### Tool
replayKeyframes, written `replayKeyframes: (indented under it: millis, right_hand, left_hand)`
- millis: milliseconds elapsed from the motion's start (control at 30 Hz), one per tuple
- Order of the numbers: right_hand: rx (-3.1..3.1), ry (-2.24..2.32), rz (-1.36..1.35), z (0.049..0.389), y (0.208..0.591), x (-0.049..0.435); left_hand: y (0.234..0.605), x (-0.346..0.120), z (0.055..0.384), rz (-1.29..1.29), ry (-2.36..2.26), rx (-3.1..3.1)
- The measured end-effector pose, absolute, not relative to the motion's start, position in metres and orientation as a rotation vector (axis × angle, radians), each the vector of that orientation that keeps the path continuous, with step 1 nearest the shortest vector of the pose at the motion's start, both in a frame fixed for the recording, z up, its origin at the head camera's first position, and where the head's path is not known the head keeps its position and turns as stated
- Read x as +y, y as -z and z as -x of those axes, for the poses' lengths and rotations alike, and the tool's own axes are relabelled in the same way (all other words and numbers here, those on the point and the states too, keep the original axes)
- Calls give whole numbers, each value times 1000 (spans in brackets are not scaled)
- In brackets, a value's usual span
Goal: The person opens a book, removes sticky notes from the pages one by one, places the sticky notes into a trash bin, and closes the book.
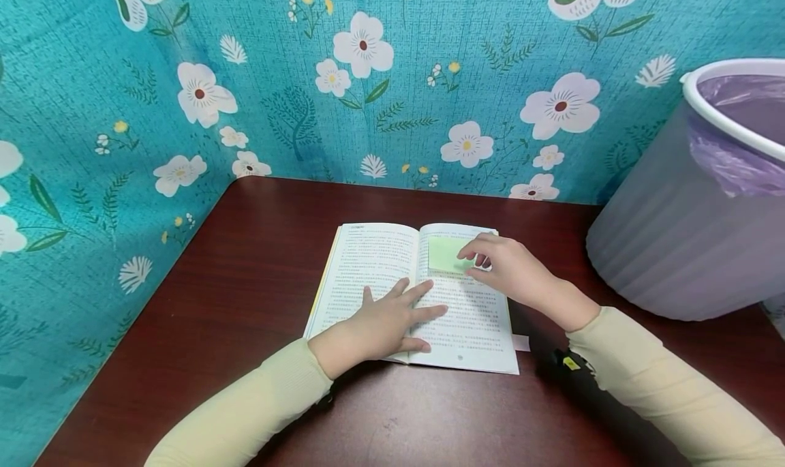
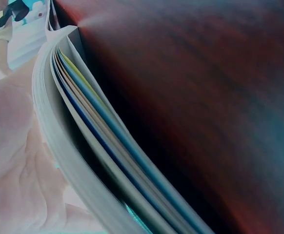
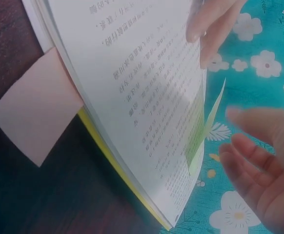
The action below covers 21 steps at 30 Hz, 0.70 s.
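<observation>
An open book [image 1: 371, 262] lies on the table with printed text on both pages. On the upper part of its right page is a light green sticky note [image 1: 443, 255]; in the right wrist view one side of the note [image 3: 211, 119] stands up off the paper. My left hand [image 1: 386, 324] rests with fingers spread across the book's lower middle, over the gutter. Beside the note's right side, my right hand [image 1: 512, 269] hovers with bent fingers; the right wrist view has its fingertips apart from the note. A pale pink paper tab [image 1: 521, 343] sticks out of the book's right edge.
A grey waste bin [image 1: 662, 228] with a purple liner stands at the right, beyond the right arm. Dark reddish-brown table [image 1: 257, 262] surface surrounds the book. Blue-green flowered cloth [image 1: 392, 126] covers the walls behind and to the left.
</observation>
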State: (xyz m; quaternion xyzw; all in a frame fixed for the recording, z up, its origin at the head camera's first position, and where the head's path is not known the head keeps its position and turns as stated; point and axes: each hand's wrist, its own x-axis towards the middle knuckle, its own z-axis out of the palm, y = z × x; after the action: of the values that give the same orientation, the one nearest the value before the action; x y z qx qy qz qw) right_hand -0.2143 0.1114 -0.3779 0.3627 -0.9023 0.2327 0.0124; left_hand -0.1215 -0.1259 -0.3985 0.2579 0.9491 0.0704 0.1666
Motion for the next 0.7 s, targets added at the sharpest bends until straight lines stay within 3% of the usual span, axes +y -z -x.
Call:
replayKeyframes:
  millis: [700]
  right_hand:
    - [-2795, -665, -1082, 221, 379, 111]
  left_hand:
    - [399, -126, 123, -726, -187, 2692]
